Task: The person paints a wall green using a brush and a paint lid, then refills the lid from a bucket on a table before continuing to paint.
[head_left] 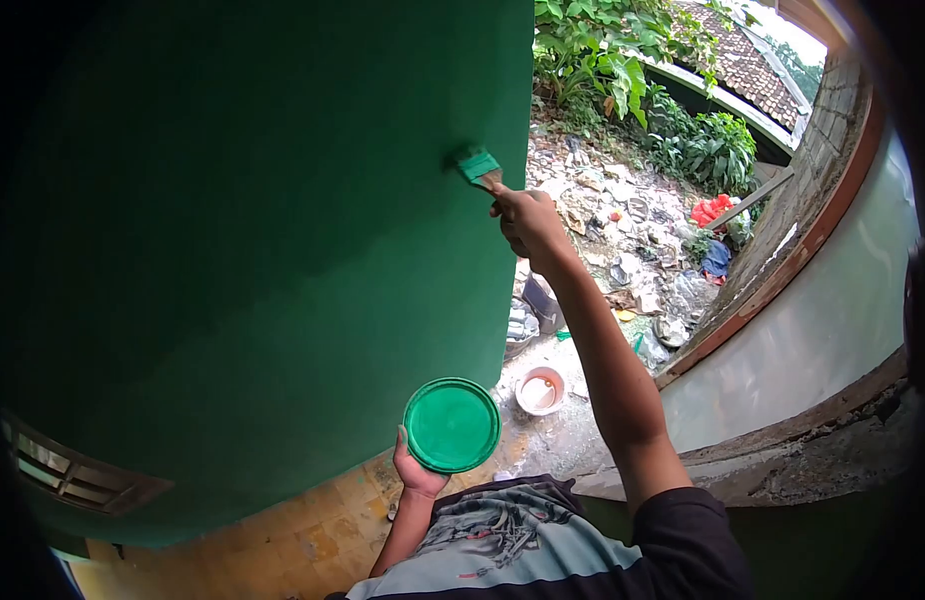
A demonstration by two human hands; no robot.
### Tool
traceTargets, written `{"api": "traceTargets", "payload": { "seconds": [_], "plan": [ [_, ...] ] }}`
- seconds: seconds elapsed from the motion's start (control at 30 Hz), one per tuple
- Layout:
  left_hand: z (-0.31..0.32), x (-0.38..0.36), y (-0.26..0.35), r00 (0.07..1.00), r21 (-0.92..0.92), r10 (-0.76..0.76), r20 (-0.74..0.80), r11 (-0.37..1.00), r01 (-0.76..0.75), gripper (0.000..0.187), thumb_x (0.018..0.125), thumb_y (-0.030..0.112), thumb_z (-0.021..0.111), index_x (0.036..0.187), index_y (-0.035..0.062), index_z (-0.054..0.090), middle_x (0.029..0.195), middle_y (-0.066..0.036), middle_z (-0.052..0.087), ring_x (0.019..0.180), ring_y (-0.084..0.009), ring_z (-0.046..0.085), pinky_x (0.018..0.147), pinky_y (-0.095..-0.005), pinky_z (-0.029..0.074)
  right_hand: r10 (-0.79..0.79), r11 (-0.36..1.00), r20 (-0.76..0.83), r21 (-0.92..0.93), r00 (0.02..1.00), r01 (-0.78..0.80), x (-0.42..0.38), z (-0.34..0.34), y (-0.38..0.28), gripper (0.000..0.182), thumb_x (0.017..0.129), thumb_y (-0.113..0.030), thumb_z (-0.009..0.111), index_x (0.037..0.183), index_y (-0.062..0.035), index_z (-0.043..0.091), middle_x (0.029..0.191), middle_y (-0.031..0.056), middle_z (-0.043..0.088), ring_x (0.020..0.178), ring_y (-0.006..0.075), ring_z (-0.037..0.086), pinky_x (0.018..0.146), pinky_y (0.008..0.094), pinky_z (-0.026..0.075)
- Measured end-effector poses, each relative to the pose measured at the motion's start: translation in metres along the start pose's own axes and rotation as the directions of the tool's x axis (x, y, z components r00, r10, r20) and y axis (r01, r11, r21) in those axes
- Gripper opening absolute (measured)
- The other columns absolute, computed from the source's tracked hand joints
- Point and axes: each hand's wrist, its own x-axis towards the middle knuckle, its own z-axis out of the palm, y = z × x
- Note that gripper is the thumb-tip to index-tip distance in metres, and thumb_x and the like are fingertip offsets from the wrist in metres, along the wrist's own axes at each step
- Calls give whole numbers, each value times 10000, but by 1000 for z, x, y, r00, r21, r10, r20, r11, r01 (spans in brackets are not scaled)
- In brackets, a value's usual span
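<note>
Nearest me: left hand (420,472) has the round green container (453,425), thumb up along its side, palm under the near-left rim, rest of the fingers hidden. Green fill inside, top facing up at me. It's in front of the patterned shirt (513,535), with yellowish floor tiles (313,525) below left.

White bucket (540,391) sits on the ground beyond the container, near the lower end of the green wall's (283,280) right edge. Some reddish liquid in it.

Right arm reaches out; right hand (528,222) is closed around the handle of the brush (480,167). Bristles are green, at the wall's upper part, just in from its right edge. Darker and lighter green patches on the wall.

Farther out: littered ground (623,235), red plastic (713,209), leafy plants (718,150), then a tiled roof (748,65).
</note>
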Motion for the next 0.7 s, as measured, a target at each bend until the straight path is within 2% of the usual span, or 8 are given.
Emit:
{"api": "traceTargets", "payload": {
  "seconds": [0.1, 0.2, 0.33, 0.47, 0.53, 0.6, 0.63, 0.7],
  "plan": [
    [0, -2, -1, 1000, -21, -18, 3, 1000, 18, 729, 1021, 588, 494, 1531, 69, 448, 1545, -175, 489, 1403, -388, 478, 1170, -587, 378, -79, 990, 22, 121, 997, 76, 1, -1, 44, 410, 1048, -402, 580, 844, -48, 611, 516, -79, 339, 367, 56, 221, 359, 278, 155],
    [-4, -3, 1, 999, -8, -47, -23, 999, 47, 738, 1018, 593, 494, 1537, 71, 441, 1553, -178, 481, 1409, -390, 474, 1174, -588, 375, 175, 983, -15, 65, 984, -174, 8, -1, 85, 429, 1040, -420, 585, 836, -45, 622, 523, -84, 322, 383, 60, 225, 379, 288, 146],
    [-2, -6, 0, 999, 4, -37, 1, 999, 37, 739, 1019, 595, 490, 1535, 69, 442, 1553, -180, 481, 1407, -392, 476, 1175, -589, 374, 313, 946, -73, -67, 947, -317, -6, -13, 84, 397, 1038, -388, 586, 854, -37, 622, 530, -80, 305, 394, 65, 222, 396, 300, 150],
    [-3, -2, 0, 1000, 10, -14, 12, 1000, 14, 734, 1021, 593, 489, 1528, 64, 450, 1547, -179, 487, 1400, -394, 482, 1171, -589, 379, 276, 955, -90, -82, 957, -284, -15, -5, 57, 385, 1038, -382, 585, 878, -34, 621, 533, -83, 301, 396, 68, 226, 393, 298, 154],
    [-4, -4, 0, 1000, 0, -23, 7, 1000, 23, 732, 1022, 591, 488, 1526, 62, 452, 1545, -179, 489, 1399, -394, 483, 1170, -589, 380, 95, 995, -88, 3, 992, -95, -5, 1, 26, 355, 1034, -334, 575, 874, -24, 642, 520, -40, 392, 366, 91, 289, 360, 307, 202],
    [0, -3, 1, 998, -19, -58, 14, 998, 58, 729, 1021, 589, 491, 1525, 65, 453, 1544, -179, 490, 1396, -394, 485, 1167, -589, 382, -27, 988, -53, 153, 998, 34, 6, 6, -12, 344, 1040, -330, 575, 873, -31, 613, 530, -37, 414, 361, 78, 304, 345, 290, 194],
    [1, -5, 0, 998, -17, -54, 12, 998, 54, 729, 1021, 589, 491, 1525, 65, 453, 1544, -179, 490, 1396, -394, 485, 1167, -589, 382, -95, 981, -41, 169, 995, 100, 5, 12, -31, 335, 1050, -358, 564, 908, -57, 597, 527, -78, 320, 380, 61, 237, 358, 281, 164],
    [5, -3, 0, 1000, 22, -21, -10, 1000, 21, 725, 1020, 589, 493, 1523, 68, 456, 1543, -181, 490, 1396, -395, 486, 1167, -589, 383, -210, 951, 53, 244, 976, 191, 9, 13, -44, 359, 1041, -391, 582, 907, -58, 606, 520, -70, 335, 374, 64, 242, 354, 277, 157]
  ]
}}
